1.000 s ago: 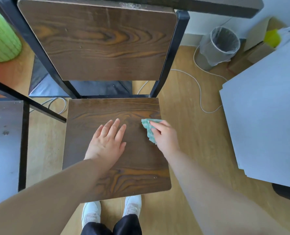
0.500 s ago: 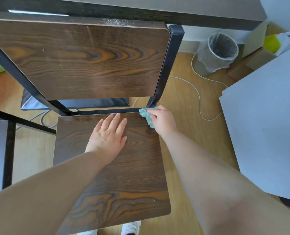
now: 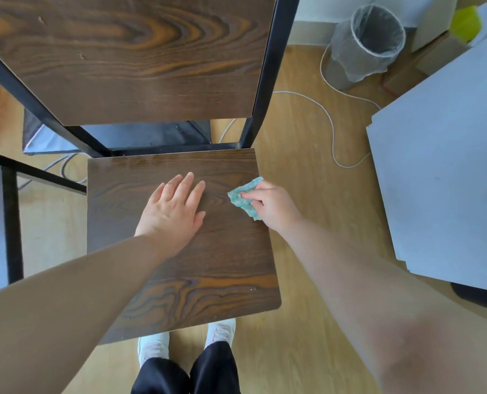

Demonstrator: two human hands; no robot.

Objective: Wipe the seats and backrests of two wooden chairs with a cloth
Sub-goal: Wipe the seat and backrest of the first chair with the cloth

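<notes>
While the cloth (image 3: 240, 197) is on the seat (image 3: 222, 260), stage: seat wipe, unfinished.
Left hand (image 3: 171, 214): flat on seat, fingers straight, holding nothing.
Right hand (image 3: 273, 206): pinching cloth at seat's right edge.
Remaining: backrest (image 3: 122, 58), likely second chair.

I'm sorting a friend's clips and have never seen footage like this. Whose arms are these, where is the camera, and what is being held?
No machine here: these are a person's two bare arms, filmed by a wide-angle camera worn on their head and looking down. That is why their white shoes show at the bottom.

In front stands a wooden chair with a seat and a backrest on a black frame. The left hand lies flat on the seat, fingers straight. The right hand pinches a small teal cloth on the seat, near its right edge.

On the floor beyond are a lined bin and a white cable.
</notes>
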